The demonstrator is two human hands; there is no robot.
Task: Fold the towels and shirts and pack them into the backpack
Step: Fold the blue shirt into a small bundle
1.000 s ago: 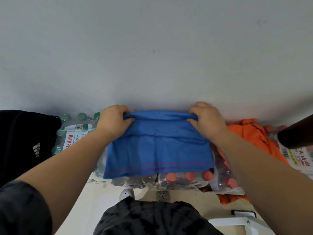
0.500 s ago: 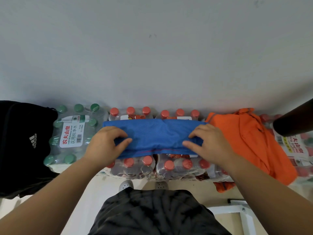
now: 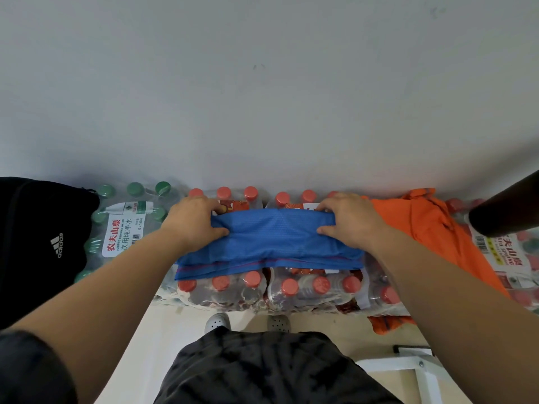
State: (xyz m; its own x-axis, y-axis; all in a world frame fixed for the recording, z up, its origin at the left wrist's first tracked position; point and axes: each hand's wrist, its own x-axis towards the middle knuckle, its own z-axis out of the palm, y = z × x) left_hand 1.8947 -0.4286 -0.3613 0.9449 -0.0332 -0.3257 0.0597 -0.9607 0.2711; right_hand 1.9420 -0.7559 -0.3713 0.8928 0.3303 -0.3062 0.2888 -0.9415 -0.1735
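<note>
The left hand (image 3: 192, 220) and right hand (image 3: 350, 221) gripped the folded blue cloth (image 3: 271, 240) atop shrink-wrapped bottle packs (image 3: 291, 290) against a plain grey wall (image 3: 262, 97); a black backpack (image 3: 38, 243) sat left.

Shrink-wrapped bottle packs (image 3: 306, 290) on the floor (image 3: 186, 330) under a folded blue cloth (image 3: 271, 240) and orange garment (image 3: 431, 225).

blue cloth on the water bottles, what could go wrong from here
1. The left hand and right hand grip only the ends of the blue cloth, so its middle may sag and unfold when lifted.
2. It lies on bumpy bottle packs; layers at its near left corner already sit offset and may slip further.
3. The backpack lies far left, opening unseen.
</note>
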